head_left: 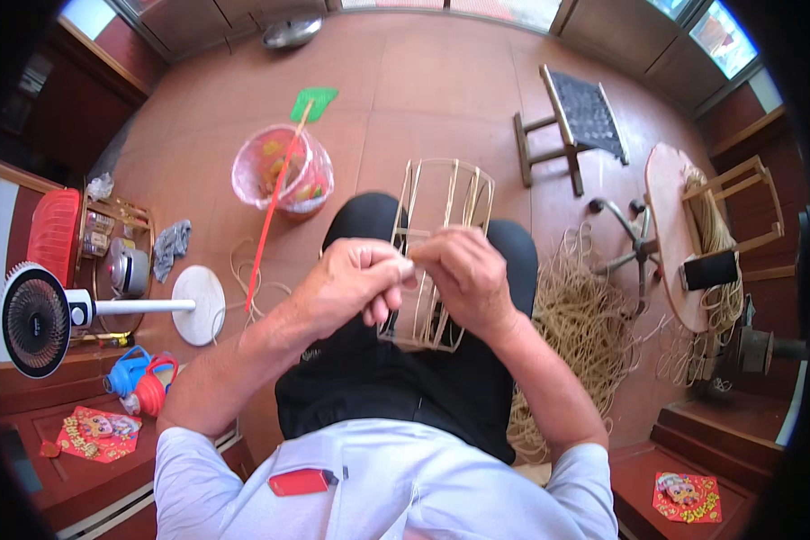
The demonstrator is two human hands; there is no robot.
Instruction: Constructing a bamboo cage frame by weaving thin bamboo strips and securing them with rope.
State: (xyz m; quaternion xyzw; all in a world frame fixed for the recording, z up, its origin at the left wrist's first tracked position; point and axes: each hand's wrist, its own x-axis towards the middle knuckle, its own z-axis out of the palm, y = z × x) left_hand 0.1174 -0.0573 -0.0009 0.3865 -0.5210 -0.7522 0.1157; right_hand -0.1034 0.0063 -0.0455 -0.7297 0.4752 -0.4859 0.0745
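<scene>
An open cylindrical framework of thin pale rods (456,166) rests on my lap between my black-trousered knees (355,216). My left hand (360,279) is closed in a pinch over the frame's near half, thumb and forefinger meeting my right hand's fingertips. My right hand (463,279), fingers bent and closed, lies over the right side of the frame. What both pinch is small and mostly hidden by the fingers; I cannot make it out. The framework's middle is partly covered by my hands.
Left: a bucket (252,184) with a fly swatter (313,101) across it, standing fan (36,319), jugs (157,387). Right: heaped pale cord (567,360), low stool (585,112), swivel base (634,247), oval board (666,225) bearing cord. A metal lid (290,32) lies far back.
</scene>
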